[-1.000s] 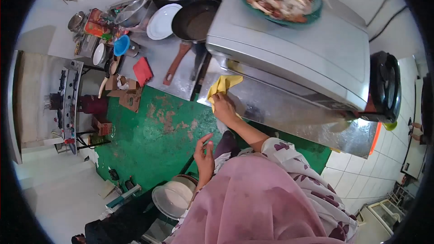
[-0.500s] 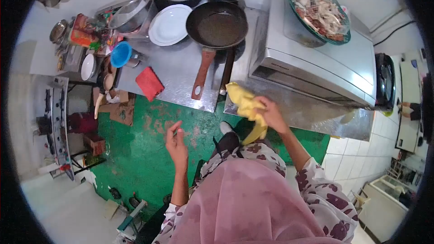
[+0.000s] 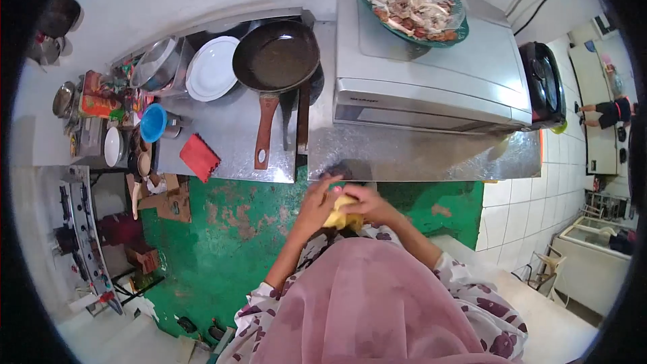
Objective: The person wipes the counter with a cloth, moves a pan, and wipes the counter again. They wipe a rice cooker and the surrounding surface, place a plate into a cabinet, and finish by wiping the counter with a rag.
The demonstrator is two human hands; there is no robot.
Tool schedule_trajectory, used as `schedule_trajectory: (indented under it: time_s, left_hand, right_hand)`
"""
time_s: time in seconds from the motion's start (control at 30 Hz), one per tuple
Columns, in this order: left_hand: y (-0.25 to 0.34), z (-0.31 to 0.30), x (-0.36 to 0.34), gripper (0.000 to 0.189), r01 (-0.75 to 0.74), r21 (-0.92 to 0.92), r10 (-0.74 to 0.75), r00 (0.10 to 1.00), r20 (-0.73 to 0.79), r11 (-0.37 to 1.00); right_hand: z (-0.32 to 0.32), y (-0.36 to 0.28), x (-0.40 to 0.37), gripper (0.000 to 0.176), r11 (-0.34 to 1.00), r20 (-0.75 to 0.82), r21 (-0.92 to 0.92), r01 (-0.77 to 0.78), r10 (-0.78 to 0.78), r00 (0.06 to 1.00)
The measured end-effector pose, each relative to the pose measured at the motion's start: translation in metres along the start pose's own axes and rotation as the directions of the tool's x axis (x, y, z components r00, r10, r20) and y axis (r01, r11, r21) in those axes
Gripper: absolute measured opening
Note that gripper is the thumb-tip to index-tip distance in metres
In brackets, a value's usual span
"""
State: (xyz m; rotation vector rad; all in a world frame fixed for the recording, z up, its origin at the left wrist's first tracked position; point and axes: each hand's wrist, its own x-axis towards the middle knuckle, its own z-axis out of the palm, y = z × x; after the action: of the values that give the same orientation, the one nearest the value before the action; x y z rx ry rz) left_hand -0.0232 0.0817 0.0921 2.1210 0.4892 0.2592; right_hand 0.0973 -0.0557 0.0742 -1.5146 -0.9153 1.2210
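Note:
Both my hands are together in front of my chest, closed around a yellow cloth [image 3: 340, 215]. My left hand [image 3: 315, 206] grips it from the left, and my right hand [image 3: 369, 203] covers it from the right. Only a small bunched part of the cloth shows between the fingers. The hands hover just off the front edge of the steel counter [image 3: 404, 155], below the silver oven [image 3: 431, 87].
A dark frying pan [image 3: 276, 57] with a brown handle lies on the counter beside a white plate [image 3: 212, 67], a blue cup [image 3: 153, 123] and a red cloth [image 3: 199, 157]. A green dish of food [image 3: 411, 1] sits atop the oven. A person [image 3: 603, 111] stands far right.
My right hand pulled the yellow cloth back from the counter's front toward my body. My left hand rose from my side and joined it on the cloth.

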Motion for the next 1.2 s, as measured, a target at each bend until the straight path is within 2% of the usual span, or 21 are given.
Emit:
schedule_trajectory:
  time_s: [0.07,0.13,0.2,0.27,0.33,0.37,0.4,0.43,0.47,0.53,0.57,0.6,0.63,0.7,0.77,0.83,0.93,0.97,1.03,1.1,1.2]
  left_hand:
    - [0.016,0.002,-0.003,0.034,0.369,-0.43,-0.267,0.922,0.28,0.824]
    - [0.03,0.006,0.002,0.031,0.376,-0.413,-0.265,0.916,0.302,0.829]
    - [0.038,0.012,0.011,0.026,0.341,-0.542,-0.334,0.936,0.115,0.768]
    - [0.05,0.012,0.02,0.027,0.34,-0.632,-0.406,0.913,0.044,0.697]
    - [0.065,0.009,0.03,0.034,0.292,-0.758,-0.474,0.88,-0.026,0.584]
    - [0.065,0.011,0.027,0.049,0.276,-0.603,-0.345,0.938,0.0,0.749]
    - [0.059,0.019,0.022,0.049,0.28,-0.603,-0.337,0.941,0.019,0.747]
    - [0.046,0.032,0.019,0.056,0.31,-0.717,-0.319,0.939,0.128,0.624]
    - [0.039,0.04,0.016,0.063,0.348,-0.803,-0.283,0.93,0.232,0.484]
    - [0.033,0.028,0.013,0.073,0.423,-0.759,-0.192,0.905,0.379,0.495]
    - [0.037,0.018,0.013,0.073,0.396,-0.665,-0.188,0.912,0.364,0.634]
    - [0.036,0.01,0.013,0.073,0.356,-0.552,-0.181,0.92,0.347,0.754]
    - [0.032,0.004,0.013,0.07,0.383,-0.59,-0.238,0.92,0.311,0.711]
    - [0.012,-0.009,0.006,0.069,0.401,-0.61,-0.284,0.916,0.284,0.683]
    - [-0.009,-0.02,-0.002,0.068,0.417,-0.635,-0.334,0.907,0.254,0.65]
    - [-0.027,-0.029,-0.01,0.064,0.47,-0.603,-0.422,0.876,0.232,0.645]
    - [-0.033,-0.036,-0.023,0.062,0.518,-0.553,-0.465,0.85,0.247,0.652]
    - [-0.037,-0.035,-0.027,0.06,0.533,-0.563,-0.478,0.839,0.259,0.631]
    - [-0.038,-0.029,-0.035,0.06,0.568,-0.563,-0.499,0.816,0.291,0.601]
    - [-0.045,-0.023,-0.046,0.061,0.603,-0.564,-0.519,0.791,0.325,0.565]
    - [-0.054,-0.014,-0.053,0.062,0.646,-0.564,-0.528,0.757,0.386,0.514]
  right_hand:
    - [-0.017,-0.021,-0.008,0.033,0.978,-0.134,0.199,0.066,-0.04,0.99]
    - [-0.028,-0.043,-0.017,0.042,0.923,-0.24,0.384,-0.003,0.103,0.965]
    - [-0.023,-0.036,-0.018,0.056,0.933,-0.288,0.36,0.019,0.091,0.953]
    - [-0.015,-0.031,-0.015,0.069,0.957,-0.536,-0.242,0.163,-0.272,0.799]
    - [-0.007,-0.039,-0.017,0.073,0.956,-0.537,-0.238,0.174,-0.279,0.796]
    - [0.004,-0.039,-0.013,0.072,0.95,-0.576,-0.212,0.23,-0.312,0.755]
    - [0.013,-0.038,-0.011,0.071,0.939,-0.615,-0.189,0.286,-0.34,0.711]
    - [0.017,-0.022,-0.008,0.059,0.946,-0.678,0.079,0.314,-0.18,0.712]
    - [0.01,-0.012,-0.013,0.059,0.948,-0.693,0.073,0.31,-0.176,0.7]
    - [-0.014,0.001,-0.032,0.045,0.893,-0.574,0.449,0.045,0.249,0.78]
    - [-0.023,-0.005,-0.04,0.031,0.846,-0.625,0.517,0.131,0.268,0.733]
    - [-0.041,0.01,-0.051,0.029,0.87,-0.665,0.485,0.088,0.302,0.683]
    - [-0.065,0.029,-0.065,0.028,0.89,-0.703,0.454,0.042,0.329,0.63]
    - [-0.113,0.05,-0.09,0.03,0.96,-0.875,0.236,0.155,0.14,0.463]
    - [-0.161,0.056,-0.12,0.035,0.939,-0.981,-0.15,-0.308,-0.101,0.168]
    - [-0.197,0.072,-0.136,0.04,0.788,-0.957,-0.276,-0.55,-0.281,0.078]
    - [-0.221,0.142,-0.118,0.041,0.694,-0.983,-0.071,-0.716,-0.172,-0.069]
    - [-0.202,0.135,-0.107,0.041,0.645,-0.976,-0.168,-0.745,-0.215,0.034]
    - [-0.174,0.121,-0.074,0.04,0.787,-0.988,-0.155,-0.597,-0.136,0.077]
    - [-0.148,0.138,-0.05,0.044,0.679,-0.924,-0.378,-0.629,-0.324,0.205]
    - [-0.088,0.1,-0.012,0.039,0.746,-0.923,-0.364,-0.558,-0.209,0.323]
